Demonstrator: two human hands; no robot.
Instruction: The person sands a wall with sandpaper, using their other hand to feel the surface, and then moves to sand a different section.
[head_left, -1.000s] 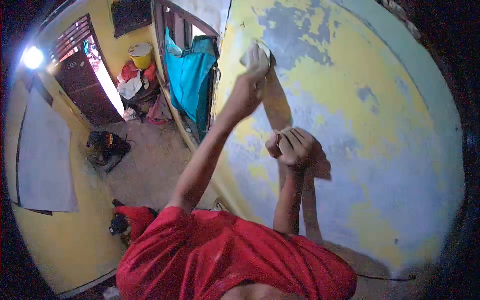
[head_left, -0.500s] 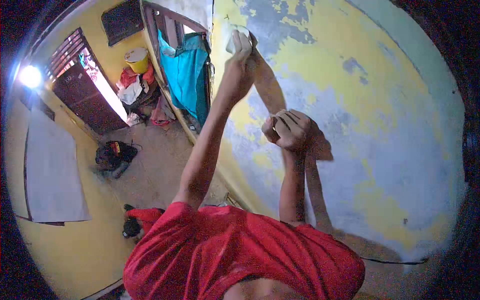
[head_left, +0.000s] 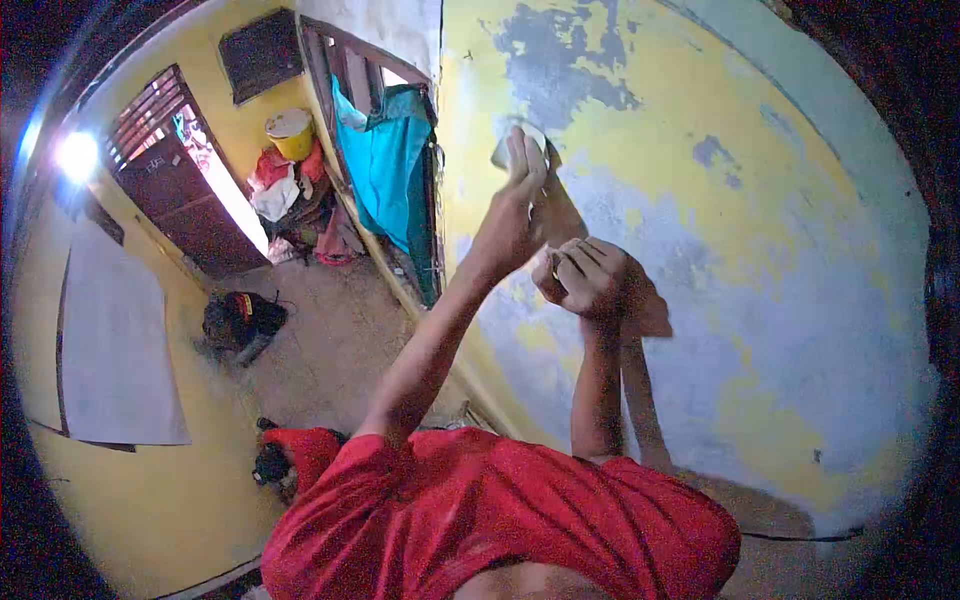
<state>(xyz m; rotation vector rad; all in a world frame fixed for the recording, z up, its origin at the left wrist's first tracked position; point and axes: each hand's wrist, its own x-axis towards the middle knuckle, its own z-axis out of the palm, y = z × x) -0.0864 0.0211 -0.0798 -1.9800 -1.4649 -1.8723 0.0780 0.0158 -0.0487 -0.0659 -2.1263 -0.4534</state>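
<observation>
My left hand [head_left: 522,185] presses a pale, thin, flat piece [head_left: 506,152] against the wall [head_left: 650,200], which has yellow paint with grey-white patches. The fingers lie over this piece, and its edge shows around the fingertips. My right hand [head_left: 587,275] is lower and to the right, curled close to the wall. Its fingers are bent inward, and whatever they hold, if anything, is hidden. Both hands cast shadows on the wall.
A turquoise cloth [head_left: 378,165] hangs at a window left of the wall. Beyond are a yellow bucket [head_left: 291,140] on piled clothes, a brown door [head_left: 190,215], a dark bag [head_left: 240,320] on the floor and a white sheet [head_left: 120,345]. A person in red [head_left: 305,452] is at the lower left.
My left hand has come down and right along the wall with the pale piece, closer to my right hand. The whole view has shifted slightly.
</observation>
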